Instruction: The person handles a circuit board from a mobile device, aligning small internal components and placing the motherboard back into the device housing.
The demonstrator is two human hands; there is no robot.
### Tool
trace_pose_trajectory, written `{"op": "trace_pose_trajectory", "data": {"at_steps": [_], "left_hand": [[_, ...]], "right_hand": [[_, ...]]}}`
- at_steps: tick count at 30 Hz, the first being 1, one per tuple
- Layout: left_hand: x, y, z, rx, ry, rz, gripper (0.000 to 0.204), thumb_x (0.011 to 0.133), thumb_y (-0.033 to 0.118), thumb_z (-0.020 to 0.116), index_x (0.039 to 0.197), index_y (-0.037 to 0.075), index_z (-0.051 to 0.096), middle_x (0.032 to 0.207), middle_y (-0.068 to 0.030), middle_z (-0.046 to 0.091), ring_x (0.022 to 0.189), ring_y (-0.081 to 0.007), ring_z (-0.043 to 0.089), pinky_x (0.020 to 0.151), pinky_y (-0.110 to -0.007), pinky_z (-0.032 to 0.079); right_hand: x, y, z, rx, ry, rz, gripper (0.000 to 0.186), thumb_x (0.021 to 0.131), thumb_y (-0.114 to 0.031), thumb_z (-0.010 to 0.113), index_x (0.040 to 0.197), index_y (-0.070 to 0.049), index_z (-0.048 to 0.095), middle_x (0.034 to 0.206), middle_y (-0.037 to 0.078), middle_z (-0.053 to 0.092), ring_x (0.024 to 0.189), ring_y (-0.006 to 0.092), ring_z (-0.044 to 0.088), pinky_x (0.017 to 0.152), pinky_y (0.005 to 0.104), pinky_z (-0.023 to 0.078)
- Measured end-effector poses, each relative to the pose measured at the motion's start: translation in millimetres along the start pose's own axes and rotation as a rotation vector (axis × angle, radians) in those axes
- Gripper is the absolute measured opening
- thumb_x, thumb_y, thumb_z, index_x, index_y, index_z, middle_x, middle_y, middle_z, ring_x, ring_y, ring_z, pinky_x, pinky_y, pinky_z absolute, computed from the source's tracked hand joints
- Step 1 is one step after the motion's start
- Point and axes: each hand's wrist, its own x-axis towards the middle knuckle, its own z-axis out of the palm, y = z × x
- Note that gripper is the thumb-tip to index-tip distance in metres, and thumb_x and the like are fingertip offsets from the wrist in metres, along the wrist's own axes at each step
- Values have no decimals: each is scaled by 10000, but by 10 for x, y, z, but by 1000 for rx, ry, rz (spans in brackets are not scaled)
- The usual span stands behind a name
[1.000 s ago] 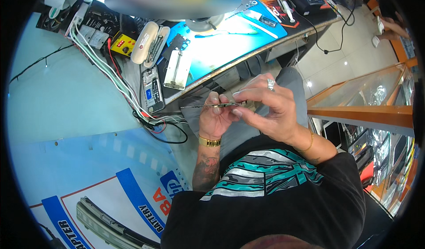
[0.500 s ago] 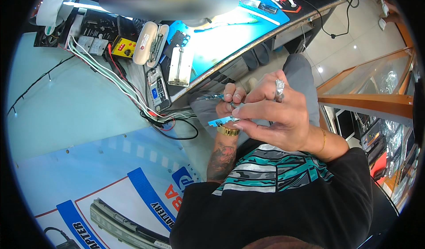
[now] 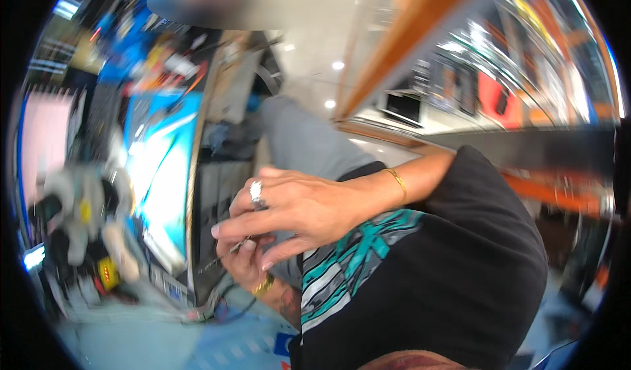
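Note:
My right hand [image 3: 276, 212], wearing a silver ring and gold bracelet, hangs curved over my left hand, its index finger and thumb apart at the tips. Under it my left hand [image 3: 240, 261], with a gold watch and tattooed forearm, is closed on a small thin board [image 3: 239, 244], mostly covered and blurred. Both hands are in front of my dark shirt, beside the workbench edge [image 3: 194, 192].
A cluttered, blurred bench on the left has a lit blue mat [image 3: 161, 173], tools and a grey stand [image 3: 59, 192]. At upper right stands a wood-framed glass display case [image 3: 460, 87] with devices. Tiled floor [image 3: 315, 54] shows between them.
The view has swung sharply, putting the bench on the left and display case at top. My right hand's thumb and index finger have spread; the blue piece formerly between them is out of sight.

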Motion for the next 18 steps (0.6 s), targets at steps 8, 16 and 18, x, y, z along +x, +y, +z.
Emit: {"op": "trace_pose_trajectory", "data": {"at_steps": [8, 16, 18], "left_hand": [[207, 139, 1225, 440, -497, -76, 158, 863, -70, 694, 1020, -50, 695, 1004, -169, 723, 809, -150, 695, 723, -243, 575], [315, -265, 2158, 788, -830, 32, 156, 912, 61, 692, 1026, -47, 685, 827, -68, 715, 736, -112, 691, 638, -253, 568], [360, -492, 2283, 650, -830, 31, 161, 916, 80, 689, 1016, -47, 690, 803, -63, 716, 722, -105, 689, 628, -252, 562]], "right_hand": [[-1093, -303, -709, -583, -113, 428, 245, 824, -199, 736, 1054, -120, 709, 881, 1, 657, 872, 188, 605, 838, 360, 407], [-1704, -469, -661, -1084, 326, 682, 280, 740, -192, 806, 1003, -138, 724, 854, 13, 644, 933, 215, 607, 1017, 539, 361], [-1841, -437, -662, -1070, 389, 700, 329, 721, -175, 824, 1029, -147, 712, 841, 13, 634, 947, 213, 610, 1051, 597, 329]]}}
